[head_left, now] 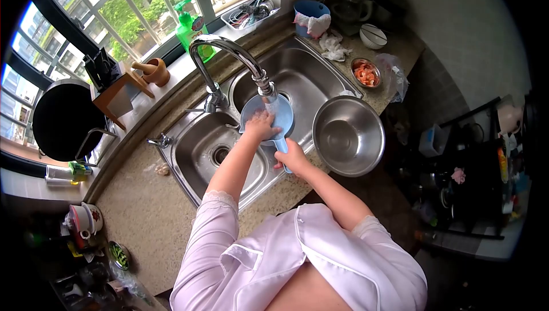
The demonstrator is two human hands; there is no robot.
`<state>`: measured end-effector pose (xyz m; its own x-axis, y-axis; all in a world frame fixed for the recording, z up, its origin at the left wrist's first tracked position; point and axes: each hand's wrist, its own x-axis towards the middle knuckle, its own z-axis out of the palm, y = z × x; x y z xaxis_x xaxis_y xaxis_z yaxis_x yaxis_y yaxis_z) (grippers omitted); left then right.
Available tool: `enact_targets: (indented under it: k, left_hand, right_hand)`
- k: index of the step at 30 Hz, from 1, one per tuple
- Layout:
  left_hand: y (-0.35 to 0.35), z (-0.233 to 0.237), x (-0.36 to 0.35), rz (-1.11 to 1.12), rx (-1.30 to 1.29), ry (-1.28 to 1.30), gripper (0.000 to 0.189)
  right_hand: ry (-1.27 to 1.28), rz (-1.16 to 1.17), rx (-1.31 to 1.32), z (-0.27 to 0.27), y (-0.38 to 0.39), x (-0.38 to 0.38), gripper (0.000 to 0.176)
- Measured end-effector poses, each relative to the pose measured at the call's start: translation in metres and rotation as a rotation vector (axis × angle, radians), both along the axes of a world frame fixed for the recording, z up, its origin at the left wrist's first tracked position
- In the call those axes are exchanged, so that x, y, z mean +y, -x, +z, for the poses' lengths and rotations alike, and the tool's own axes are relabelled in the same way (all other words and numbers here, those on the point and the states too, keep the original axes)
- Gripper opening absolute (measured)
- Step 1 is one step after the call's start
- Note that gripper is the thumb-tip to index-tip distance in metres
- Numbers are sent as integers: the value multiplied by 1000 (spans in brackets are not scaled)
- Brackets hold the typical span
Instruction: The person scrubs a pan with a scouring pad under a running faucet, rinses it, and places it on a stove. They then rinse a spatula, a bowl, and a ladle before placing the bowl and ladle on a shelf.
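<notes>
A light-blue plastic water dipper is held over the sink divider, directly below the faucet. Water runs from the spout into its bowl. My right hand is wrapped round the dipper's handle, which points toward me. My left hand reaches inside the bowl with its fingers apart, touching the inner surface near the stream. Splashing water partly blurs those fingertips. To the right of my right hand, a large stainless-steel bowl sits on the counter's edge.
The double sink's left basin has a drain. A small bowl of orange-pink pieces and a plastic bag lie at the right. Along the sill stand a green soap bottle, a mortar and a black round pan.
</notes>
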<state>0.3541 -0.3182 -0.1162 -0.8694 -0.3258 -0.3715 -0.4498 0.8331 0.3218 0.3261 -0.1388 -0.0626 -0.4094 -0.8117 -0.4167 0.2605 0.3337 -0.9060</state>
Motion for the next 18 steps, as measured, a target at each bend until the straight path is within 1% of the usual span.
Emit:
enact_targets:
  k: [1, 2, 3, 5, 6, 7, 9, 10, 11, 13, 14, 15, 17, 18]
  left_hand:
    - [9, -18, 1, 128, -6, -76, 77]
    - [16, -37, 10, 213, 33, -2, 56]
    - [20, -33, 13, 210, 29, 0, 56]
    - [25, -1, 18, -71, -158, -282, 39]
    - [10, 48, 33, 138, 84, -654, 29]
    - [7, 53, 31, 142, 85, -653, 29]
    - [4, 56, 31, 170, 179, -1056, 30]
    - [1, 71, 36, 226, 160, -1115, 34]
    - [2, 71, 39, 225, 170, -1116, 34]
    - [-1, 67, 45, 6, 253, -970, 39]
    - [2, 64, 42, -72, 84, -822, 56]
    - [3, 51, 40, -73, 84, -825, 56]
    - [3, 23, 34, -327, 73, -261, 65]
    - [-1, 26, 26, -422, 27, -144, 73]
  right_hand:
    - [-10, 13, -5, -1, 3, -4, 31]
    - [-42, 33, 16, -2, 5, -7, 35]
    - [-40, 30, 13, 0, 3, -7, 35]
    - [18, -79, 102, 8, -1, -6, 36]
    - [32, -71, 43, 0, 5, -4, 37]
    - [33, -68, 42, 2, 8, -3, 37]
    - [-99, 78, 71, 19, 11, 5, 38]
    - [-99, 85, 50, 37, 9, 7, 37]
    - [-98, 89, 59, 37, 10, 9, 37]
    - [-63, 62, 61, 31, 7, 17, 31]
    - [-24, 53, 49, 27, 7, 20, 31]
    - [-26, 51, 50, 26, 6, 23, 31]
    - [-53, 107, 71, 25, 5, 25, 32]
    - [-25, 85, 46, 23, 1, 24, 32]
